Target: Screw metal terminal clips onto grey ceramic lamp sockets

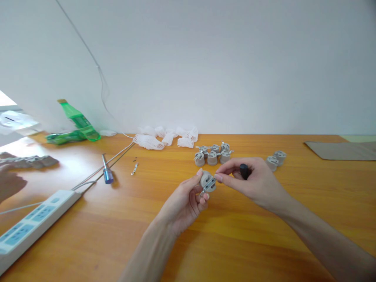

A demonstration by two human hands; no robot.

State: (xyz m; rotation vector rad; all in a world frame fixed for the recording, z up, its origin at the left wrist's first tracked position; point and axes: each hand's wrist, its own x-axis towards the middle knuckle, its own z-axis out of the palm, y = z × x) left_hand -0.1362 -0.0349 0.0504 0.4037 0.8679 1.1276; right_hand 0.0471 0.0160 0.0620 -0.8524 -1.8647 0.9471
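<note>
Grey ceramic lamp holder (208, 183) clamped in the left hand (182, 205), fingers curled round it, metal terminals showing! Right hand (254, 182) pinches a black tool handle (243, 171), fingertips right beside the holder. Just beyond the grip, more holders (212, 158) cluster on the wooden table (126, 235).

- A plain white wall (205, 66) fills the upper part of the frame, meeting the desk along a straight line.
- A thin pale cable (98, 68) runs down the wall at upper left.
- A bright opening (6, 100) shows at the far left edge, too washed out to identify.
- The orange wood-grain desk (164, 250) spans the lower half, with strong glare toward the left.
- A pale green surface (357, 138) shows at the far right, behind the desk.
</note>
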